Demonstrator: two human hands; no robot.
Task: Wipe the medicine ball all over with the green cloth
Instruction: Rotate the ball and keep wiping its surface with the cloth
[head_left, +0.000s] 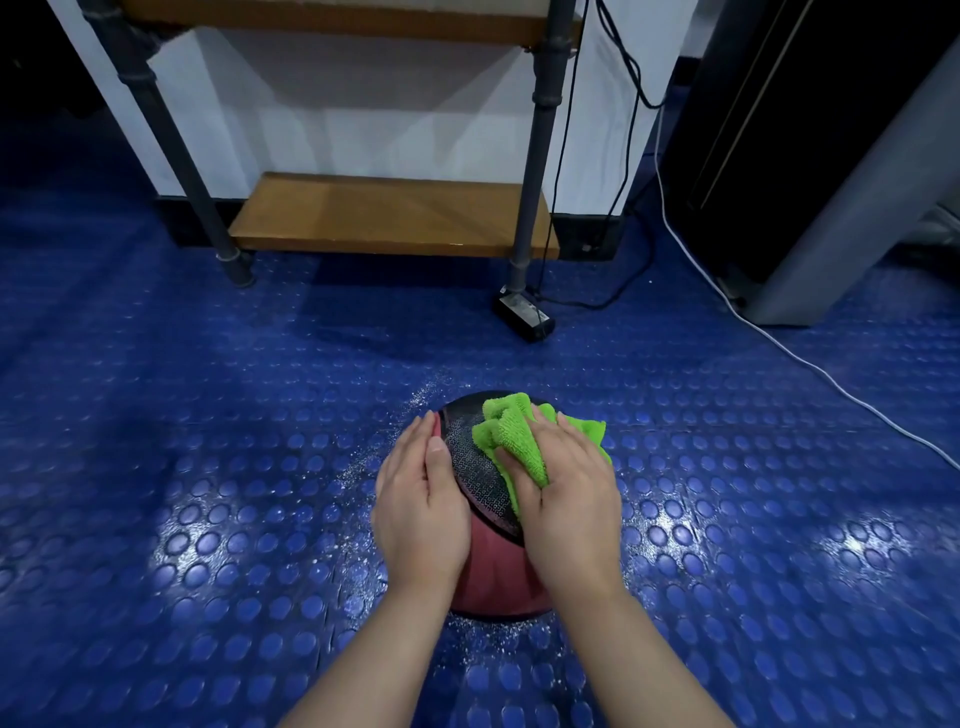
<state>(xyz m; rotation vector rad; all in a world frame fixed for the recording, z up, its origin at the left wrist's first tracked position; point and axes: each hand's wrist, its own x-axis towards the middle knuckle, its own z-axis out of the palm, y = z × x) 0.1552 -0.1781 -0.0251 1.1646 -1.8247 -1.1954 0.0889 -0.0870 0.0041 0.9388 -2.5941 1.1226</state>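
Note:
A red and black medicine ball (483, 551) sits on the blue studded floor, low in the middle of the head view. My left hand (421, 509) lies flat against the ball's left side with straight fingers. The bunched green cloth (511, 434) lies on the ball's top right. My right hand (566, 499) presses on it; the thumb and fingers pinch a fold of the cloth. Much of the ball's right side is hidden under that hand and the cloth.
White specks lie scattered on the floor (208, 467) around the ball. A wooden shelf on grey pipe legs (389, 218) stands behind. A black power adapter (523, 317) with cables and a white cable (810, 364) lie at the back right, near a dark cabinet (810, 156).

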